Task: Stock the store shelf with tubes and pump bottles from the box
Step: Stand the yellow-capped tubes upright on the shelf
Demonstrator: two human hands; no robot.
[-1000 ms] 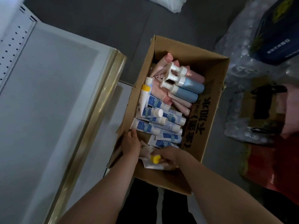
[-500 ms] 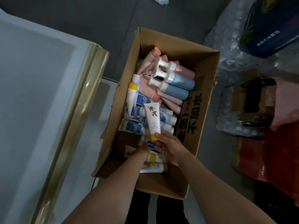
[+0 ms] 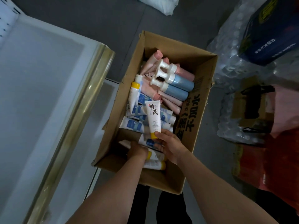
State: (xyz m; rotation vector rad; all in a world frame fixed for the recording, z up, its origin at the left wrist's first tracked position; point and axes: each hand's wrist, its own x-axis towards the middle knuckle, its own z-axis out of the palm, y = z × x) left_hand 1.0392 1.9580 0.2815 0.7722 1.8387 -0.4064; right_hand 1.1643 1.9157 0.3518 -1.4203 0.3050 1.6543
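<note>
A cardboard box (image 3: 191,126) sits open on the grey floor, just right of the white store shelf (image 3: 40,94) with its brassy front edge. The right hand (image 3: 171,145) pinches a white tube (image 3: 153,116) by its yellow cap, holding it upright above the box's contents with its black lettering facing the camera. The left hand (image 3: 137,150) reaches down into the near end of the box among the yellow-capped tubes (image 3: 155,164) lying there; its fingers are hidden below the wrist, so I cannot tell whether it grips anything. In the middle of the box lie white tubes with blue labels (image 3: 134,125) (piled loosely, some crossing one another), and another yellow-capped tube (image 3: 133,94) leans along the left wall. At the far end lie pink tubes (image 3: 152,62) and three pump bottles (image 3: 176,84), two blue and one pink, on their sides with pump heads pointing left. To the right of the box are shrink-wrapped water bottles (image 3: 229,75), with a dark blue carton (image 3: 271,34) on top.
</note>
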